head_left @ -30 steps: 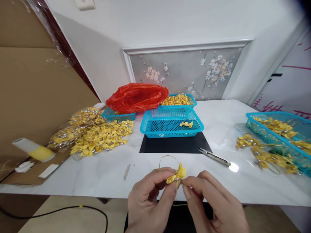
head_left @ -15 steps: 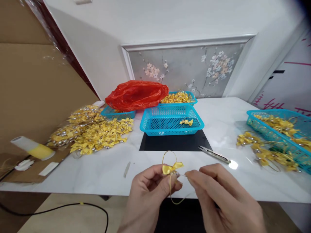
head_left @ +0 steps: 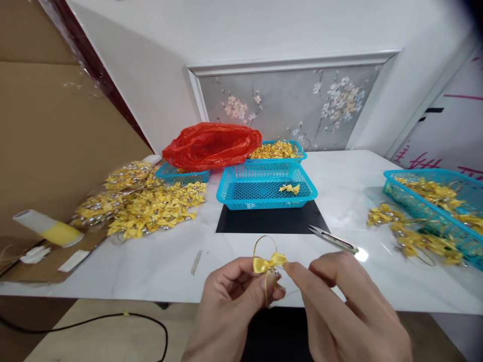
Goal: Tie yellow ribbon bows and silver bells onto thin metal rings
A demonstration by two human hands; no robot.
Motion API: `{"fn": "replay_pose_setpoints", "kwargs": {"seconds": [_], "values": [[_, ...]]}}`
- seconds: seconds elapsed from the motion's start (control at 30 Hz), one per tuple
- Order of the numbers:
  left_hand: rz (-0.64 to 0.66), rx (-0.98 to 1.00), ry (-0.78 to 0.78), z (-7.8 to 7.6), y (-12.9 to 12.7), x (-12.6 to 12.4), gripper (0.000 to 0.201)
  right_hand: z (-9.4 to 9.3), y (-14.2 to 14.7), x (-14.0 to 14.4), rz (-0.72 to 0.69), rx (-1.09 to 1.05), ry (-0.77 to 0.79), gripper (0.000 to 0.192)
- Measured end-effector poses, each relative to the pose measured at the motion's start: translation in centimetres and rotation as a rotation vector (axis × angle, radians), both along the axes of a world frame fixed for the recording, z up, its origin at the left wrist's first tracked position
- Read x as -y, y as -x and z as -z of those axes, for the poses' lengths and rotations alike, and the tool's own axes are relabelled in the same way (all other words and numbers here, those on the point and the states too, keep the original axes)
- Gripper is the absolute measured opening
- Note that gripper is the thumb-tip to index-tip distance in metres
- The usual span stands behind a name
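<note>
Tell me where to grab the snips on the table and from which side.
Grip the snips by the broad silvery handle end nearest the right hand, coming from the near right. They lie flat on the table, with the pointed blades aimed left toward the black mat, so the handle end is likely the safer and closer hold.

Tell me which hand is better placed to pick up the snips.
Right. The snips lie just beyond the right hand, which pinches only thin cord; the left hand holds the yellow bow.
</note>
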State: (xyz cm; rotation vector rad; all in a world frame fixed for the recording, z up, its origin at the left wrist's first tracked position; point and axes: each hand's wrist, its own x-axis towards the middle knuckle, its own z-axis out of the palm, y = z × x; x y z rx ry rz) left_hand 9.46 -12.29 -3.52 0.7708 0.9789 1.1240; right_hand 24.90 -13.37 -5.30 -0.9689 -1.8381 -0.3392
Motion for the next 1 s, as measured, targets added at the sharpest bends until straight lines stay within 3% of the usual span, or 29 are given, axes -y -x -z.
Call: {"fn": "replay_pose_setpoints", "kwargs": {"seconds": [0.23,0.6,1.0], "values": [[-0.024,-0.062,-0.052,0.6,0.0,0.0,0.009,0.0,-0.2,-0.1,-0.023,0.018,0.001,0.025],[-0.088,-0.203,-0.275,1.2,0.3,0.1,0.014,0.6,0.5,0.1,0.008,-0.075,-0.005,0.021],[-0.227,-0.391,-0.493,1.0,0.0,0.4,0.021,0.6,2.5,1.3,0.158,-0.281,0.211,0.013]]}}
